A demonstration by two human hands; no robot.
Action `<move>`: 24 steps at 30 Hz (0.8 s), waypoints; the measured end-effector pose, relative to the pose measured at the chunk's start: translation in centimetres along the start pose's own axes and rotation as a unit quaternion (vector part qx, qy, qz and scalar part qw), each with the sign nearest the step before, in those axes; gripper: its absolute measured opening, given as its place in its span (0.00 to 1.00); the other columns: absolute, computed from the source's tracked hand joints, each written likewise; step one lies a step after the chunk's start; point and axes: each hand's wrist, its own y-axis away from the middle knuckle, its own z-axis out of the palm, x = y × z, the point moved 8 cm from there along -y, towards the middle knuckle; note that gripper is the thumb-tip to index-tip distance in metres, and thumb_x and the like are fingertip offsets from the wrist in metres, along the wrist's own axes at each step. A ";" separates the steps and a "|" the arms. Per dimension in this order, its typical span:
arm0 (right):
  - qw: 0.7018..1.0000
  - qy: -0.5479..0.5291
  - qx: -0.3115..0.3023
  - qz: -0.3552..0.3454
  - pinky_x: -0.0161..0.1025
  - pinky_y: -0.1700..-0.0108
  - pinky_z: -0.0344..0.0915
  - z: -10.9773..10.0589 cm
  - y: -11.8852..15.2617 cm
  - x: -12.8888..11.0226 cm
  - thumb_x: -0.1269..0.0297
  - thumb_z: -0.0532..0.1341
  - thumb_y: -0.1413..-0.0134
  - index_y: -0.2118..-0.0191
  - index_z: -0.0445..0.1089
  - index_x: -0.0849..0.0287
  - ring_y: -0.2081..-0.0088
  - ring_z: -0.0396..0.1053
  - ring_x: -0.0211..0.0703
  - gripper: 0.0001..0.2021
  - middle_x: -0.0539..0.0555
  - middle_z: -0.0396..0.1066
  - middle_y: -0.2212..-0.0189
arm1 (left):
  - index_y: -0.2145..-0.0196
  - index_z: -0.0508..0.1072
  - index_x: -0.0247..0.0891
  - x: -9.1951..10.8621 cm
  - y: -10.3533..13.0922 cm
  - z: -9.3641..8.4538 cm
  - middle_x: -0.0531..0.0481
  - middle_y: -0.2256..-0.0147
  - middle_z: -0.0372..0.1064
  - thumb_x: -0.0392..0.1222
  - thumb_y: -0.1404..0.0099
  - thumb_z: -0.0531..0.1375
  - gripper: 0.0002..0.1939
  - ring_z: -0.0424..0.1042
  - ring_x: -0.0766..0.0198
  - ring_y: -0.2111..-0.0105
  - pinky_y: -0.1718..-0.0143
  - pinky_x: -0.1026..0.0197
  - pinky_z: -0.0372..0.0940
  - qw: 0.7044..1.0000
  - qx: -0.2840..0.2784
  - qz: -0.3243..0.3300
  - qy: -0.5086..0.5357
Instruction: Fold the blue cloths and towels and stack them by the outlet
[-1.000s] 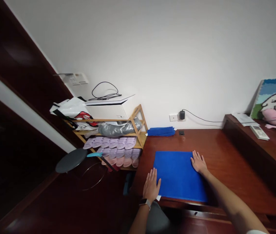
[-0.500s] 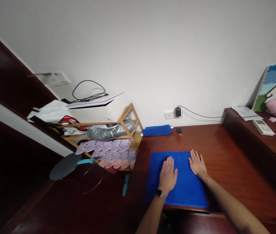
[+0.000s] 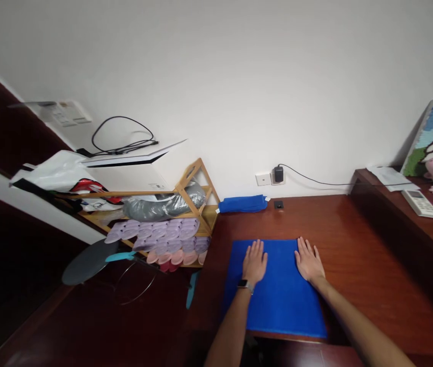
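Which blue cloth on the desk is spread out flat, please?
The front cloth, under the left hand; the blue bundle by the wall lies narrow and folded.

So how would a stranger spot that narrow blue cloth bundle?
Find the brown desk against the wall. At its back left corner, by the wooden rack, lies the blue cloth bundle. Unlike the flat blue cloth in front, it's slim, with white tags at both ends.

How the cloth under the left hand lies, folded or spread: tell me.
Spread: the cloth lies flat on the table, a broad blue sheet, left hand over it, right hand at its right edge. Layer count: cannot tell.
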 end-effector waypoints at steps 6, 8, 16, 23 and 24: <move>0.999 0.022 -0.026 0.009 0.54 0.23 0.33 -0.6 0.3 -0.2 0.54 0.34 0.27 0.22 0.42 0.64 0.22 0.37 0.48 0.34 0.53 0.41 0.22 | 0.24 0.51 0.38 -9.7 1.4 -2.4 0.44 0.26 0.51 0.49 0.20 0.40 0.32 0.50 0.52 0.26 0.26 0.41 0.49 0.997 -0.005 -0.067 -0.047; 0.999 0.029 -0.030 0.011 0.53 0.23 0.33 -0.7 0.3 -0.2 0.54 0.34 0.27 0.22 0.41 0.63 0.22 0.36 0.47 0.34 0.53 0.41 0.22 | 0.24 0.50 0.38 -10.2 1.6 -2.4 0.45 0.25 0.50 0.49 0.20 0.39 0.32 0.49 0.52 0.25 0.25 0.42 0.47 0.996 -0.008 -0.074 -0.055; 0.999 0.030 -0.034 0.016 0.53 0.23 0.33 -1.1 0.4 -0.4 0.54 0.34 0.27 0.22 0.41 0.63 0.22 0.37 0.48 0.34 0.53 0.41 0.22 | 0.23 0.46 0.36 -7.7 1.6 -3.8 0.42 0.27 0.54 0.47 0.21 0.40 0.33 0.50 0.54 0.25 0.25 0.42 0.45 0.996 0.041 -0.047 -0.061; 0.999 0.031 -0.038 0.011 0.53 0.23 0.34 -0.9 0.3 -0.2 0.56 0.35 0.27 0.22 0.41 0.64 0.22 0.36 0.48 0.34 0.54 0.40 0.22 | 0.24 0.48 0.35 8.5 0.0 -0.8 0.44 0.25 0.49 0.52 0.19 0.38 0.33 0.46 0.57 0.25 0.24 0.46 0.45 0.995 0.022 0.091 0.032; 0.999 0.035 -0.040 0.004 0.53 0.23 0.34 -0.8 0.3 -0.2 0.56 0.35 0.27 0.22 0.41 0.64 0.22 0.36 0.48 0.34 0.53 0.40 0.22 | 0.24 0.48 0.35 10.8 0.0 0.2 0.44 0.25 0.49 0.53 0.19 0.38 0.34 0.46 0.57 0.25 0.24 0.47 0.45 0.993 0.005 0.105 0.044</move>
